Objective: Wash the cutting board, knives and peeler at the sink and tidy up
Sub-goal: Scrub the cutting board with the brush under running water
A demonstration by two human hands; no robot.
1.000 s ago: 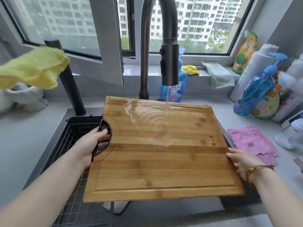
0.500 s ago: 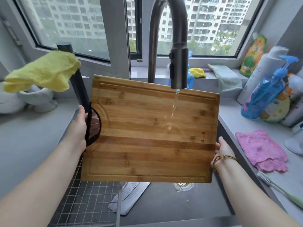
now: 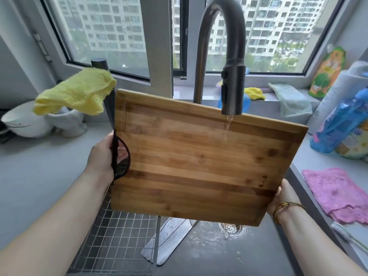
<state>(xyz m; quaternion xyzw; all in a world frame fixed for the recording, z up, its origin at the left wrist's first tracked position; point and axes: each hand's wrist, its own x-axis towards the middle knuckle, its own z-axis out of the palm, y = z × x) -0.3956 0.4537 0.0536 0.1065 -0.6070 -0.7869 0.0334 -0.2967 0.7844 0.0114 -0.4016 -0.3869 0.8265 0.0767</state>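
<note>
Cutting board (image 3: 199,162) fills centre frame, held near upright and tilted, over the sink (image 3: 209,261). A thin water stream (image 3: 228,124) from the faucet (image 3: 233,86) runs down its upper right face.

Left hand (image 3: 101,158), centre left, has its fingers curled through the black handle ring on the board's left edge. Right hand (image 3: 282,196) is at the lower right corner with its fingers hidden behind the wood, so their lie cannot be told.

Knife blade (image 3: 169,240) lies flat in the basin below, beside the wire rack (image 3: 119,236). Yellow cloth (image 3: 75,92) at upper left, pink cloth (image 3: 338,194) at right.

faucet (image 3: 232,92) close before board (image 3: 199,162) — roomy sink (image 3: 209,261)
</note>
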